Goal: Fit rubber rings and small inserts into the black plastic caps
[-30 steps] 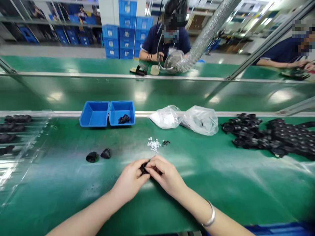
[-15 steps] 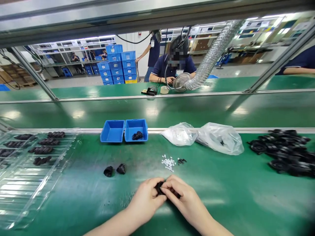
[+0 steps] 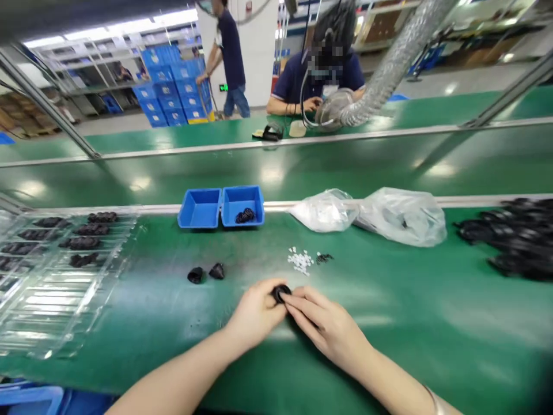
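My left hand (image 3: 258,310) is closed round a small round black part (image 3: 280,293) with a hollow top, just above the green table. The fingertips of my right hand (image 3: 322,323) are pressed together at the part's opening; whether they hold something small is hidden. Beyond my hands lie a scatter of small white pieces (image 3: 300,260) and a little heap of tiny black pieces (image 3: 324,258). To the left, two black cone-shaped parts (image 3: 196,275) rest on the table.
Two blue bins (image 3: 200,208) stand at the back, the right one holding black rings (image 3: 245,215). Clear plastic bags (image 3: 326,212) lie beside them. Clear trays (image 3: 56,294) with black parts are at left, a black heap (image 3: 514,236) at right. A person (image 3: 332,69) sits opposite.
The view has tilted down, so the table sits higher in the picture. The black part's round opening now faces up more visibly between my hands. A standing person in the background has moved left.
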Demonstrator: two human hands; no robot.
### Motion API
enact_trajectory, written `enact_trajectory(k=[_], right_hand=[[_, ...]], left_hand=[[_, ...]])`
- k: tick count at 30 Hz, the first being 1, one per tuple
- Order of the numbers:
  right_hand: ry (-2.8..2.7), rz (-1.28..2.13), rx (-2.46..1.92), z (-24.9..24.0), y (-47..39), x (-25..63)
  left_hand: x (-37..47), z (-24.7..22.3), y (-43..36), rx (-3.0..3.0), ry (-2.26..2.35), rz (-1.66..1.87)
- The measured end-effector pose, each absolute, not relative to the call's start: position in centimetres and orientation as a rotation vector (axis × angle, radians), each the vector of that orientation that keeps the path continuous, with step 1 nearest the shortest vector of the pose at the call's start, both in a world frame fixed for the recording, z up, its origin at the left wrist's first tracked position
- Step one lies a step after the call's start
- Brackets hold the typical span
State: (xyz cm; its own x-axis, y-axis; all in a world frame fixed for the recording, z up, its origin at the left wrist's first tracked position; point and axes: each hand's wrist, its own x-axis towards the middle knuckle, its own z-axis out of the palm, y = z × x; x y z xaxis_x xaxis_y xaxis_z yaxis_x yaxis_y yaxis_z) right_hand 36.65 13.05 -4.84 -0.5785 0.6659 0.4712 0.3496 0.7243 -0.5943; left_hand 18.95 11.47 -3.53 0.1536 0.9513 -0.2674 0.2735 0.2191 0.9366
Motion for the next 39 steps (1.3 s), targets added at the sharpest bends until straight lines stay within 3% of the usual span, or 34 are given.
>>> enact_trajectory(k=[19, 39], right_hand=[[-2.037, 0.807, -0.889, -5.0, 13.3, 36.2], [-2.175, 0.435, -1.002, -4.8, 13.0, 36.2]], left_hand=[[18.2, -3.4, 11.3, 1.466, 1.394, 0.695], [18.8, -3.0, 10.7, 1.564, 1.370, 0.648]])
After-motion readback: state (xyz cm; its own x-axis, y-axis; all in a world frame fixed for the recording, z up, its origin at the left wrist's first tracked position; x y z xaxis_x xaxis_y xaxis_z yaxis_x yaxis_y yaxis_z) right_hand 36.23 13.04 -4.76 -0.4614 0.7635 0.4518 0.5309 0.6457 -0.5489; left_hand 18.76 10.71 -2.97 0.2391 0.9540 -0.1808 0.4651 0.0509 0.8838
